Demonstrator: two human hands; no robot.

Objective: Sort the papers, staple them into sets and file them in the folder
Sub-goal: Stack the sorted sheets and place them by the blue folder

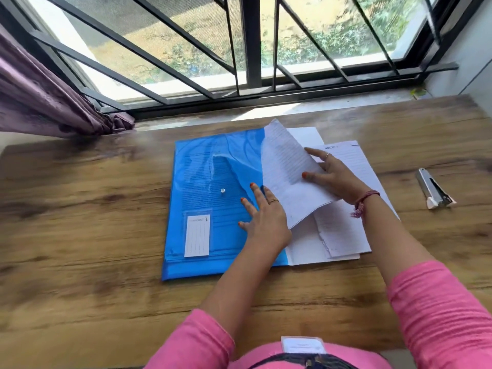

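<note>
Left hand (262, 218): fingers spread flat on translucent blue plastic folder (213, 203).
Right hand (331, 177): lined white sheet (286, 177) is pinched, lifted off stack.
Advice: sheets should be squared before the steel stapler (432, 189) is fetched.

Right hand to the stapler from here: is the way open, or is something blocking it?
Probably yes, once it lets go. The stapler lies alone on the bare wooden table, right of the papers, with nothing between. But the right hand is busy lifting a handwritten sheet.
</note>
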